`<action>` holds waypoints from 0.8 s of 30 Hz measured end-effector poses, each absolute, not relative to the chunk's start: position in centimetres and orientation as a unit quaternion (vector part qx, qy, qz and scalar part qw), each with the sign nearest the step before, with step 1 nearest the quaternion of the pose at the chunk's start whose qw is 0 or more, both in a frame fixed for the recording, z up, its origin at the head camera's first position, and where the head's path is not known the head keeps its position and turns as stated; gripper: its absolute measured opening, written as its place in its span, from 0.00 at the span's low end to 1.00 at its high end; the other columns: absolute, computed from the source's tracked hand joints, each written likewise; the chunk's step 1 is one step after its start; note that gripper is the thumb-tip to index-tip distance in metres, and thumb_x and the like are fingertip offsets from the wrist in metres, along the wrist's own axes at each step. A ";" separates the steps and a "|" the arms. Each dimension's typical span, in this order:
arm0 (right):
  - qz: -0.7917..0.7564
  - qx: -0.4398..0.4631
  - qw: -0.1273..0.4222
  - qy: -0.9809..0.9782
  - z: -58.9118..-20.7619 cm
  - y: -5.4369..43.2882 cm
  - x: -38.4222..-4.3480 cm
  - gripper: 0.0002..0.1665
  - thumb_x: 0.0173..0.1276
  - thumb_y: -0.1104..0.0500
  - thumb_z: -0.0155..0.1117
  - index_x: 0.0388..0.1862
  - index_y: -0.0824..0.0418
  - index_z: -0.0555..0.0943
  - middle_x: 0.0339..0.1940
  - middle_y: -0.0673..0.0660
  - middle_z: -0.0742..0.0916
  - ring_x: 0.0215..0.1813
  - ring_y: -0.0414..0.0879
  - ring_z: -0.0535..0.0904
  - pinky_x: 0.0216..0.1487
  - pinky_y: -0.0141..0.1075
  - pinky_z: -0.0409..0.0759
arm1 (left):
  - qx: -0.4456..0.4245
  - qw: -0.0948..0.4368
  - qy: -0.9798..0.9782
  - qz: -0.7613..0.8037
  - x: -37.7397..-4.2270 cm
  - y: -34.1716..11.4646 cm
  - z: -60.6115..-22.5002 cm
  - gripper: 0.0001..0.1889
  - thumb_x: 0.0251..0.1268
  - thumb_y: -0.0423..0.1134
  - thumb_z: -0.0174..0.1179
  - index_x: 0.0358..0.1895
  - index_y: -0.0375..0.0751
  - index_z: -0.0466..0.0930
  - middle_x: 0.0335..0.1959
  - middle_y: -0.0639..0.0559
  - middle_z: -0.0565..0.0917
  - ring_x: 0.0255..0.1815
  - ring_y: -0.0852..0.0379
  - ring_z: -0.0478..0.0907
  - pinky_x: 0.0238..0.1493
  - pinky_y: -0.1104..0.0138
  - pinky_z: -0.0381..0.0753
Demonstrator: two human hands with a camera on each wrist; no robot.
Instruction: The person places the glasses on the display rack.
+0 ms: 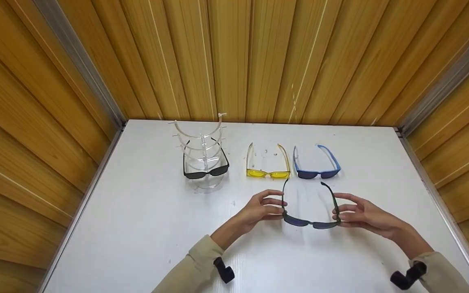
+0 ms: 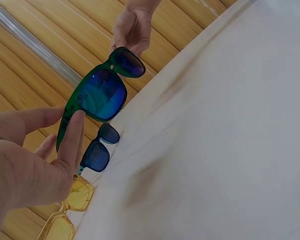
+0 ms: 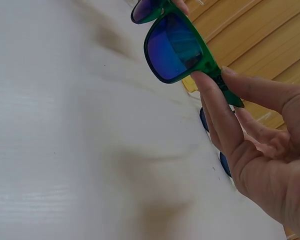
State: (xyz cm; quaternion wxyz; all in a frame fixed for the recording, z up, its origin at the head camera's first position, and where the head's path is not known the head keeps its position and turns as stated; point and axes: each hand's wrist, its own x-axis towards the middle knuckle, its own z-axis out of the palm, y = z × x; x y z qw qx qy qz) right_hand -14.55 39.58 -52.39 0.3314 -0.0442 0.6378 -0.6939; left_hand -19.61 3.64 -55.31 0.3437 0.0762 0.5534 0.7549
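Note:
Green-framed sunglasses [image 1: 310, 223] with blue mirrored lenses are held above the white table, temples unfolded and pointing away from me. My left hand [image 1: 259, 209] pinches them by the left hinge and temple. At the opposite hinge my right hand [image 1: 367, 215] pinches the other temple between thumb and fingers. Both wrist views show the mirrored lenses [image 2: 104, 95] and the green frame [image 3: 206, 61] close up. Just beyond the held pair lie blue sunglasses [image 1: 318, 174] and yellow glasses [image 1: 268, 174], both with temples open.
A clear tiered display stand [image 1: 204, 152] stands at the back left, with black sunglasses [image 1: 206, 172] on a lower tier. The white table [image 1: 136, 228] is bordered by wood-patterned walls [image 1: 228, 61] at the back and sides.

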 end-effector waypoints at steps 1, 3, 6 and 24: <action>-0.695 -0.044 0.330 0.637 -52.3 39.3 -14.7 0.34 0.76 0.71 0.54 0.75 0.48 0.63 0.56 0.55 0.86 0.58 0.44 0.86 0.62 0.39 0.85 | 0.076 0.340 0.553 0.757 -19.6 3.3 -55.3 0.27 0.65 0.23 0.62 0.67 0.35 0.73 0.56 0.38 0.86 0.43 0.58 0.86 0.57 0.56 0.88; -0.698 -0.042 0.328 0.635 -52.1 38.5 -14.9 0.33 0.76 0.71 0.55 0.74 0.49 0.63 0.56 0.55 0.86 0.58 0.43 0.86 0.61 0.39 0.85 | 0.073 0.335 0.553 0.759 -19.7 2.7 -55.2 0.27 0.64 0.23 0.63 0.67 0.34 0.73 0.56 0.38 0.86 0.43 0.58 0.86 0.57 0.56 0.88; -0.707 -0.040 0.317 0.631 -51.9 37.3 -15.2 0.32 0.76 0.71 0.55 0.73 0.52 0.64 0.56 0.54 0.86 0.58 0.43 0.86 0.61 0.38 0.86 | 0.071 0.325 0.554 0.763 -19.7 1.6 -55.2 0.26 0.64 0.23 0.63 0.67 0.35 0.74 0.55 0.39 0.86 0.43 0.58 0.86 0.57 0.56 0.88; -0.746 -0.013 0.266 0.611 -51.8 28.6 -16.3 0.32 0.73 0.69 0.62 0.74 0.60 0.67 0.57 0.55 0.87 0.58 0.43 0.86 0.65 0.39 0.83 | 0.081 0.264 0.559 0.782 -19.5 -6.7 -54.0 0.26 0.64 0.24 0.64 0.66 0.35 0.73 0.55 0.40 0.85 0.44 0.59 0.87 0.53 0.61 0.90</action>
